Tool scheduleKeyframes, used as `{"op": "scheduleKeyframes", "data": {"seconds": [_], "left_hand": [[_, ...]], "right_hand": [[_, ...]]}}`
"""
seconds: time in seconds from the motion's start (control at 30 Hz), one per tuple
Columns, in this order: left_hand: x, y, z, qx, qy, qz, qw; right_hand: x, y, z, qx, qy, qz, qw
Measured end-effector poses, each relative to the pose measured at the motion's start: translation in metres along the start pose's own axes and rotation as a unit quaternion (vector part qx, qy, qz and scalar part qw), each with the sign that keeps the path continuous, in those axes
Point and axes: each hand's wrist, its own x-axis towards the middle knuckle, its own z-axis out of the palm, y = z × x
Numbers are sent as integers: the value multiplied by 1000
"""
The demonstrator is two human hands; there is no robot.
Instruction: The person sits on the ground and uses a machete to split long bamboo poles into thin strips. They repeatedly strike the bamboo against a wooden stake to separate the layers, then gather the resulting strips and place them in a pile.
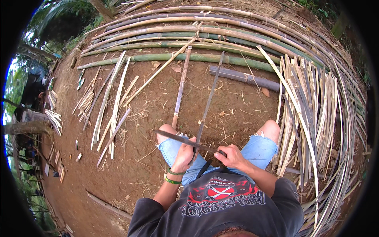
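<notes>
My right hand (232, 157) is closed round the dark handle of a long knife (172, 135). Its narrow, dark blade points left across my lap and passes over my left hand (185, 155). Those left fingers are wrapped round the near end of a long, thin bamboo strip (210, 94), which stretches away from me over the bare ground. The blade crosses this strip beside the left fingers; whether the two touch I cannot tell. Just left of the strip, another bamboo piece (181, 87) runs from beside my left knee to the poles.
Long bamboo poles (166, 29) lie across the far side. A large pile of split strips (312, 110) rises on the right, close to my right knee. Loose strips (114, 106) are scattered on the left, and a short, thick dark bamboo length (246, 78) lies ahead.
</notes>
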Motion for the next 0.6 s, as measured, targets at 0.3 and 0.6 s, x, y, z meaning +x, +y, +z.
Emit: {"op": "scheduleKeyframes", "data": {"seconds": [0.3,0.6], "left_hand": [[2,-3,24,-55,-3,-40,998],[13,-8,27,-29,1,-41,999]], "right_hand": [[46,69,-30,-91,92,102,986],[52,73,-47,-119,8,73,990]]}}
